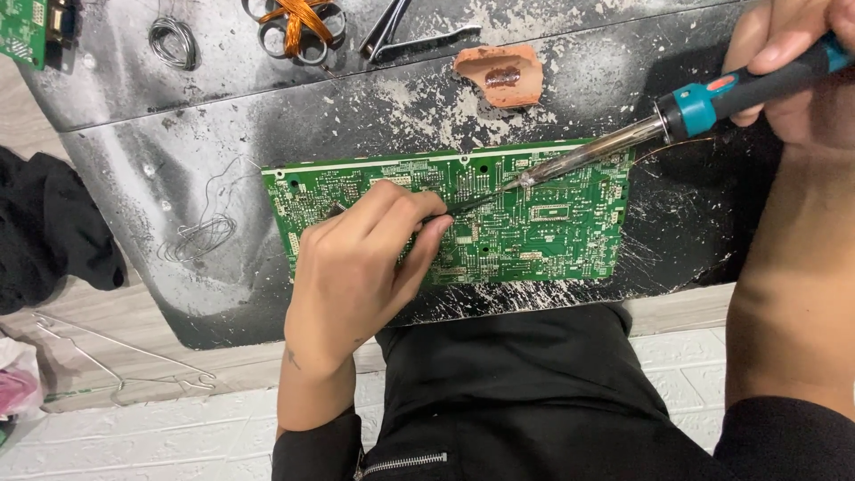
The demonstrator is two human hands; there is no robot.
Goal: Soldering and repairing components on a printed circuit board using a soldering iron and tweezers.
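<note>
A green circuit board (534, 227) lies flat on a worn black work surface (223, 169). My left hand (361, 267) rests on the board's left half, fingers pinched on a thin dark tool whose tip points right. My right hand (784, 62) grips the black and teal handle of a soldering iron (623, 142). The iron's metal shaft slopes down to the left, and its tip meets the board near the thin tool's tip, about the board's middle.
A chipped terracotta piece (500, 76) lies behind the board. Further back are a copper wire coil on rings (298, 22), tweezers (392, 31) and a solder coil (174, 40). Loose thin wire (200, 236) lies left of the board. Black cloth (44, 232) sits at the far left.
</note>
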